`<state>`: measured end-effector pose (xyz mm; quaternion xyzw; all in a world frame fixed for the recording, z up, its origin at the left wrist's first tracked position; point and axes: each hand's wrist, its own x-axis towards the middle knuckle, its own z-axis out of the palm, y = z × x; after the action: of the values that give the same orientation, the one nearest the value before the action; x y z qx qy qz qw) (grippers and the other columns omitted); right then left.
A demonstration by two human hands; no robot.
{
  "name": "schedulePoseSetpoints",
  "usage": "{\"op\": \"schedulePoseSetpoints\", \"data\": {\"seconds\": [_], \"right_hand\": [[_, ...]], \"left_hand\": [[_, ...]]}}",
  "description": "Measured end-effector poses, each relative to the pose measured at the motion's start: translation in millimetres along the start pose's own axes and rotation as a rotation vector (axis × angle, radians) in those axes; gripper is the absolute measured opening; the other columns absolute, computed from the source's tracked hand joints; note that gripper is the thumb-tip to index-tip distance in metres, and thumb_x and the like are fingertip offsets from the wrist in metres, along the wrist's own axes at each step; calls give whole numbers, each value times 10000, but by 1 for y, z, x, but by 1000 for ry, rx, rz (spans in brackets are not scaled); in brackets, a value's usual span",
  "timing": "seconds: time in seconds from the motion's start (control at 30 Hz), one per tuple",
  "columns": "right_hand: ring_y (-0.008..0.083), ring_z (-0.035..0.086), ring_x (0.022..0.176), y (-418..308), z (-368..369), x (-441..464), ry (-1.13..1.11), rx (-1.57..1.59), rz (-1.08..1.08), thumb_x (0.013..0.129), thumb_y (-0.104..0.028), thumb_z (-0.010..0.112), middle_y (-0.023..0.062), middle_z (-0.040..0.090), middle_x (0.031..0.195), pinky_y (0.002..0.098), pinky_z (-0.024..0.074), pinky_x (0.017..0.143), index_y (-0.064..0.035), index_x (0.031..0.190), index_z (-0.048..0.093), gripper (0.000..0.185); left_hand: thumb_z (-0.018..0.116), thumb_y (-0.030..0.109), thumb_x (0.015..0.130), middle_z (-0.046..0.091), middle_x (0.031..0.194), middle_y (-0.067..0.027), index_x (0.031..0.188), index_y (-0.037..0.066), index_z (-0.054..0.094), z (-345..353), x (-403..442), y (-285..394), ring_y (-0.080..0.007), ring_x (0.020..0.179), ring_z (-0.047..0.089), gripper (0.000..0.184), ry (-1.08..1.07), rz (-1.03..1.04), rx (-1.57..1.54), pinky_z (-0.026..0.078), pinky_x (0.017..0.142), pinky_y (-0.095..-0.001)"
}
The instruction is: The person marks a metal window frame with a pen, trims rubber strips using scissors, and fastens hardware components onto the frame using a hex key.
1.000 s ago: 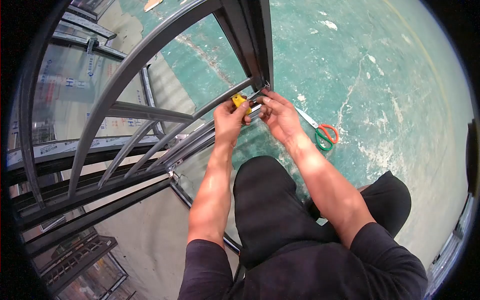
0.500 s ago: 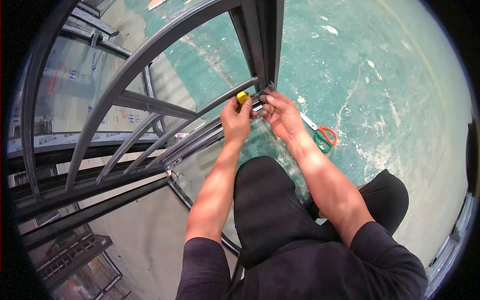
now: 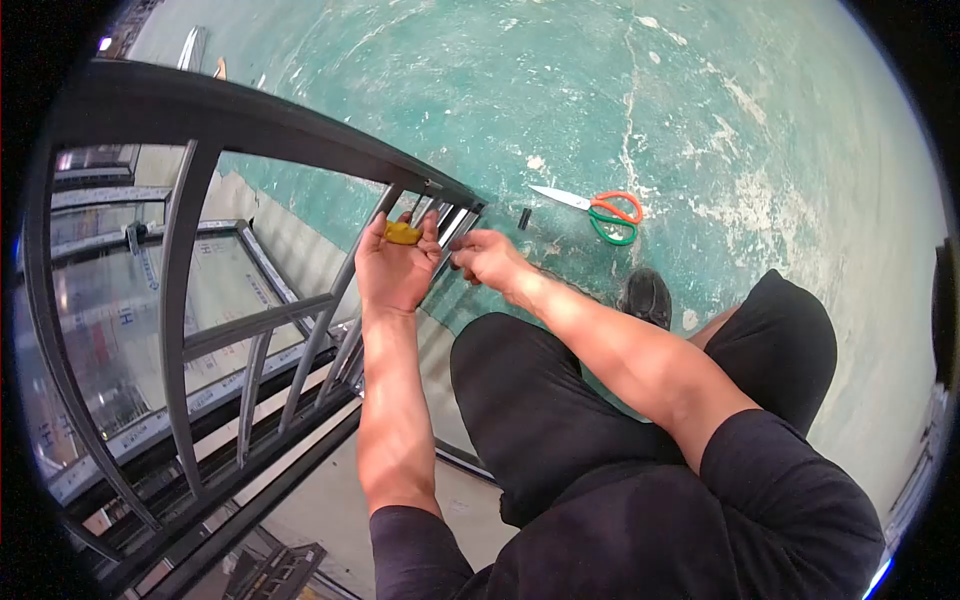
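My left hand [image 3: 392, 272] is turned palm up beside the lower rail of a dark metal frame [image 3: 300, 160]. Its curled fingers and thumb hold a small yellow-handled tool [image 3: 403, 233]; the tool's kind does not show clearly. Close by on the right, my right hand [image 3: 490, 262] has its fingers pinched together near the frame's corner end. Whatever lies between those fingertips is hidden. The frame stands to my left, with curved bars and a grooved rail running past both hands.
Scissors [image 3: 592, 207] with one orange and one green handle loop lie on the worn green floor [image 3: 450, 90]. A small black piece [image 3: 525, 218] lies left of them. My shoe [image 3: 647, 297] is below. Film-covered panels [image 3: 160, 310] stand behind the bars at left.
The view has swung, so the frame's corner and both hands appear farther left. My left hand has rolled palm up with the yellow-handled tool. My right hand has drawn back from the corner.
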<state>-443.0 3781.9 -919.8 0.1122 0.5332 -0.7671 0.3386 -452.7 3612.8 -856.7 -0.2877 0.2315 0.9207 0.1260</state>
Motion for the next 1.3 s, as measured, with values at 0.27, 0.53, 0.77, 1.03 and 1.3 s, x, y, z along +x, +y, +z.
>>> {"op": "schedulePoseSetpoints", "data": {"seconds": [0.27,0.53,0.77,1.03,1.3], "right_hand": [[214,676,823,-9,-8,-6,-39,-380,-168,841,-157,670,118,722,906,349,533,739,10,1089,700,301],[303,714,918,-7,-18,-1,13,-534,-171,820,-211,695,165,738,956,389,553,826,-29,1035,723,283],[321,708,947,-4,-17,2,-17,-632,-208,818,-210,703,164,737,982,394,550,838,-40,1045,724,285],[327,698,964,-4,-25,6,-55,-583,-157,815,-191,686,180,727,1003,412,547,845,-65,1050,734,271],[271,704,919,8,-29,11,-68,-655,-155,868,-209,696,172,734,994,382,541,817,-18,1139,688,331]], "left_hand": [[554,546,929,591,848,-55,1115,64,601,16,2,27,-104,559,424,519,114,-356,520,283,468,-217],[554,491,931,429,717,-6,1012,64,592,32,1,18,-91,514,341,437,294,-265,463,236,428,-223],[595,412,921,436,724,-18,886,85,578,35,6,18,-103,535,356,330,385,-245,353,260,431,-219],[611,319,878,419,694,-21,779,118,528,28,13,7,-97,491,331,239,424,-150,359,236,412,-231],[572,288,899,425,602,-17,754,113,479,20,16,-18,-105,431,332,246,398,198,462,214,384,-258]]}}
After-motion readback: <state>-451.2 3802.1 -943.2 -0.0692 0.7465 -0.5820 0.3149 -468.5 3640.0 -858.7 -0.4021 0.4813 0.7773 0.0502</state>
